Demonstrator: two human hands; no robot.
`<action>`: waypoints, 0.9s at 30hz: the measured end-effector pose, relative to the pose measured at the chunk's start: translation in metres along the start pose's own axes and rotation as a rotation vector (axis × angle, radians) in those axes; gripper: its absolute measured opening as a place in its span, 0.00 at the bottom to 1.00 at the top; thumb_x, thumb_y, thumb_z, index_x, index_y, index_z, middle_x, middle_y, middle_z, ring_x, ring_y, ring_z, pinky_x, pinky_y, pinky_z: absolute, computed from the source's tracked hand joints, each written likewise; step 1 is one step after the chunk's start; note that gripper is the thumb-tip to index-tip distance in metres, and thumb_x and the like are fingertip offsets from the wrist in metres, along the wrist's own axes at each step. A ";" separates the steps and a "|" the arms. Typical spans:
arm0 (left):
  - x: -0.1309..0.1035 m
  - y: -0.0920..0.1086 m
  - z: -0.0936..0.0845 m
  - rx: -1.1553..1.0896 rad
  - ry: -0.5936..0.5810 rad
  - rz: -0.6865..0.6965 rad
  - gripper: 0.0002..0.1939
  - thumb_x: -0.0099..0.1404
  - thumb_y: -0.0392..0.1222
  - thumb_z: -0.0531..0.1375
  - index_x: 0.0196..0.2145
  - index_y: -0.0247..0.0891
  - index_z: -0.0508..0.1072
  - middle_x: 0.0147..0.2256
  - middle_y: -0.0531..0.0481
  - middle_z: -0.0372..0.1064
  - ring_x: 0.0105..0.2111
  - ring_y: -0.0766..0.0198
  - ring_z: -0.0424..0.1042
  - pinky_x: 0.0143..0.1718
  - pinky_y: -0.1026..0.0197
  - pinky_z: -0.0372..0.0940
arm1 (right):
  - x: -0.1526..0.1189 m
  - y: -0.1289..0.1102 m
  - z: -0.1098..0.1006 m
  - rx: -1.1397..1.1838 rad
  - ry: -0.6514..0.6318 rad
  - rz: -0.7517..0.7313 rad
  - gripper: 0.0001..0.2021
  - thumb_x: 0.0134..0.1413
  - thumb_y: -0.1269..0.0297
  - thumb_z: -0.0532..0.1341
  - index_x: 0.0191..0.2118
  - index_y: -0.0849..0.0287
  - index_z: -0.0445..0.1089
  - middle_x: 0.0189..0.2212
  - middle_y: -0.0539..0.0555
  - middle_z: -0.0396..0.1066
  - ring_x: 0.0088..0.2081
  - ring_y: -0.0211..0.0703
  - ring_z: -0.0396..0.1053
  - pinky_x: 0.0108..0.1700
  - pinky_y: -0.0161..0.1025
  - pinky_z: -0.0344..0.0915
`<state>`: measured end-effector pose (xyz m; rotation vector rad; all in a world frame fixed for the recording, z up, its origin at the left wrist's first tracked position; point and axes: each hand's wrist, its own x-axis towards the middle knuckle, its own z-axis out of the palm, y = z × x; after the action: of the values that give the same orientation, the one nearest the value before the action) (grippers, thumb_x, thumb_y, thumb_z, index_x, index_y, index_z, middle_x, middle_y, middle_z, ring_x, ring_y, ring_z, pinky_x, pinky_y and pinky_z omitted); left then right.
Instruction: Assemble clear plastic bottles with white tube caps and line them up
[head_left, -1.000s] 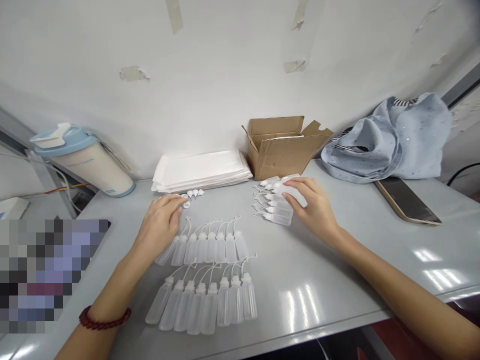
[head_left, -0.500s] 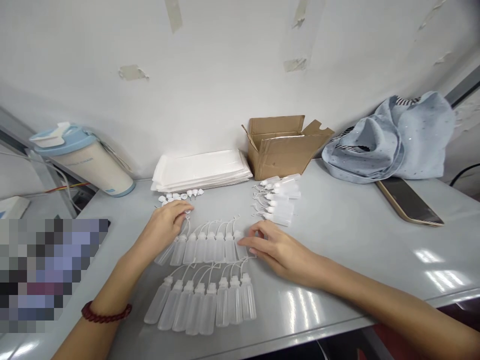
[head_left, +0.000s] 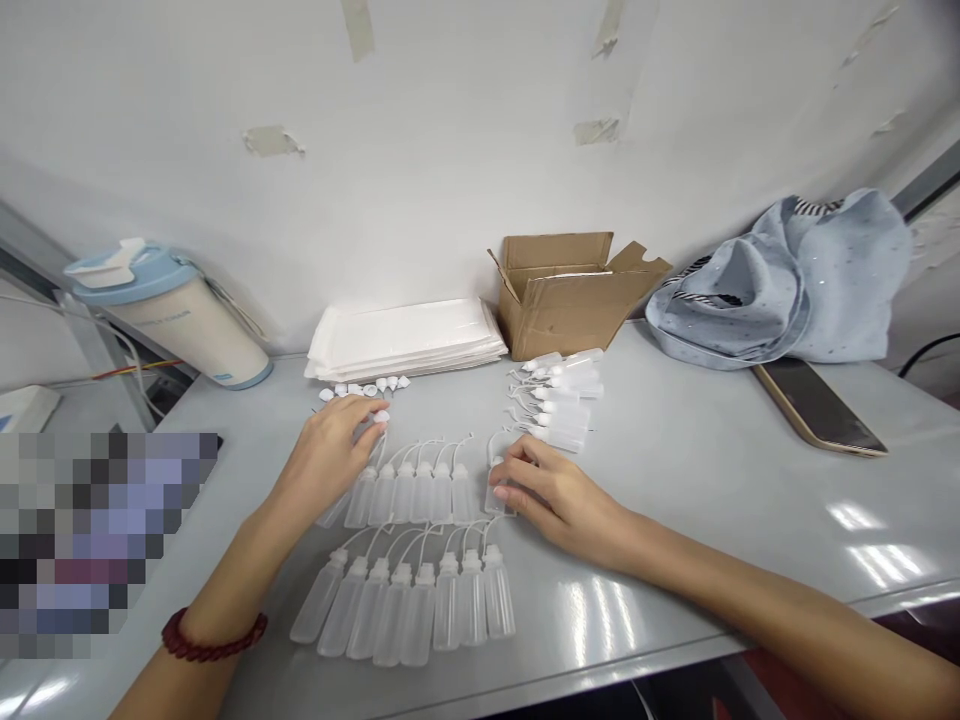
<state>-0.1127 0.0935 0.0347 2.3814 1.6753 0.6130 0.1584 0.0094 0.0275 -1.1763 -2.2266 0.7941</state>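
Note:
Between the thumb and fingertips of my left hand is a small white cap, just above the back row of bottles. My right hand is closed on a small clear plastic dropper bottle at the right end of that row, partly hidden by my fingers. A back row of squeeze bottles and a front row of squeeze bottles lie side by side, each with a thin bent strap at its neck. Several loose white caps lie beyond my left hand.
Capped bottles lie in a pile before an open cardboard box. A stack of white sheets or sleeves is against the wall. A tumbler stands left; a blue cloth bag and a phone are right.
My right hand has drawn the end bottle to the right, away from the back row. My left hand has lifted slightly, and the white cap now shows at its fingertips.

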 end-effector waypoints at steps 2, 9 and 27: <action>-0.001 0.003 0.000 -0.010 0.008 0.007 0.19 0.61 0.47 0.50 0.43 0.35 0.74 0.41 0.44 0.74 0.39 0.53 0.72 0.43 0.53 0.66 | 0.001 0.000 0.000 0.011 0.007 0.009 0.11 0.64 0.68 0.52 0.42 0.63 0.71 0.36 0.56 0.61 0.38 0.41 0.63 0.43 0.39 0.64; -0.005 0.010 -0.002 -0.014 0.037 0.028 0.18 0.63 0.47 0.50 0.43 0.36 0.74 0.42 0.44 0.75 0.40 0.52 0.72 0.43 0.52 0.66 | 0.001 0.000 0.000 -0.056 -0.059 0.050 0.14 0.66 0.67 0.50 0.42 0.62 0.73 0.30 0.53 0.60 0.33 0.40 0.63 0.38 0.38 0.64; -0.017 0.037 -0.008 -0.206 0.044 -0.029 0.13 0.61 0.49 0.56 0.39 0.41 0.73 0.39 0.48 0.75 0.34 0.57 0.72 0.27 0.61 0.65 | -0.005 0.002 0.002 -0.051 0.053 -0.039 0.10 0.60 0.66 0.58 0.46 0.59 0.71 0.38 0.58 0.67 0.37 0.44 0.68 0.40 0.42 0.68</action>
<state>-0.0886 0.0636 0.0511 2.2117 1.5757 0.7965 0.1608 0.0050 0.0242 -1.1610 -2.2313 0.6862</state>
